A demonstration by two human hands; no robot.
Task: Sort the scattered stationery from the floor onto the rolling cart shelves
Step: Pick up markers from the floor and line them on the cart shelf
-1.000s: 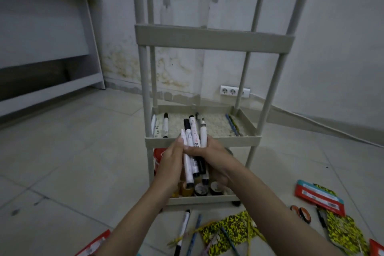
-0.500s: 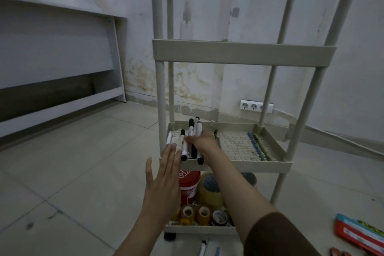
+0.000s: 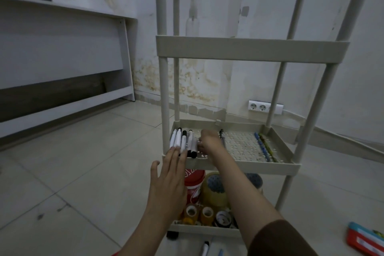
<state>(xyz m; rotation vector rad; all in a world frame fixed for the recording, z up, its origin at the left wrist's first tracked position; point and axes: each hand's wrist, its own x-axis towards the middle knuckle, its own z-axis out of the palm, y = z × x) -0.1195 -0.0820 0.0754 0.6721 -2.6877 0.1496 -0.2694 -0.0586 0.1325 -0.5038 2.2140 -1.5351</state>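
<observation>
A beige rolling cart [image 3: 245, 164] stands in front of me. Several black-and-white markers [image 3: 182, 141] lie side by side at the left of its perforated middle shelf. My right hand [image 3: 209, 141] rests on that shelf just right of the markers, fingers curled, touching the nearest one. My left hand [image 3: 169, 183] is flat and open, fingertips at the shelf's front left rim by the marker ends. One more marker [image 3: 222, 136] lies right of my right hand. Blue and green pens [image 3: 262, 146] lie along the shelf's right side.
The bottom shelf holds a red tub [image 3: 193, 185], a big tape roll [image 3: 214, 191] and several small tape rolls [image 3: 207, 214]. Markers [image 3: 205, 248] lie on the floor by the cart's front. A red and blue packet [image 3: 365, 239] lies at the right. A white desk [image 3: 62, 48] stands at the left.
The bundle of markers went from both hands down onto the middle shelf. My left hand let go and opened flat; my right hand released them and sits beside them.
</observation>
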